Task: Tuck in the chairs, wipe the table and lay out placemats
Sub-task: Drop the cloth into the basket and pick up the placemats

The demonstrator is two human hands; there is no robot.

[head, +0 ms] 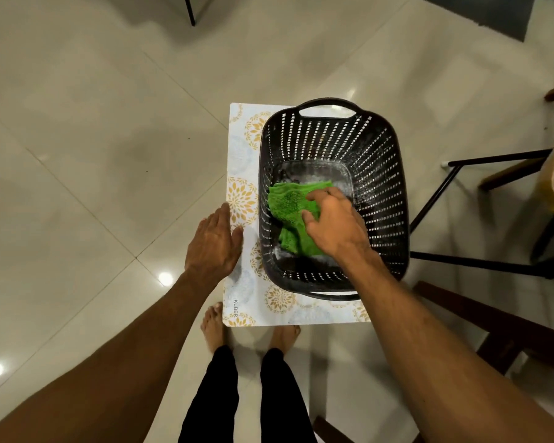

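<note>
- Green, fuzzy cloth point(288, 203) is crumpled at the bottom of the black basket point(397, 199), bunched against its left wall. The lump runs roughly lengthwise, from the middle of the basket back toward the person.
- The right hand point(333, 222) is reaching down inside, fingers curled into the cloth and thumb on it, so it's grabbing the thing.
- The left hand point(213, 244) is flat, fingers straight and together, pointing away from the person right at the left edge of the mat point(240, 193). The thumb overlaps that edge, but it's hard to tell if it actually touches.
- The basket sits on the right side of the mat, one handle at the far end and one at the near end, so its long axis points straight away from the person.
- The mat runs the same way, long side going away. It's white with gold flower circles, and "KUBER" is printed along the near-left edge.
- Bare feet point(212, 327) poke out at the mat's near edge, left toes tucked under it.
- It's all over a glossy tiled floor point(93, 155), with black chair legs point(435, 199) just right of the basket.
</note>
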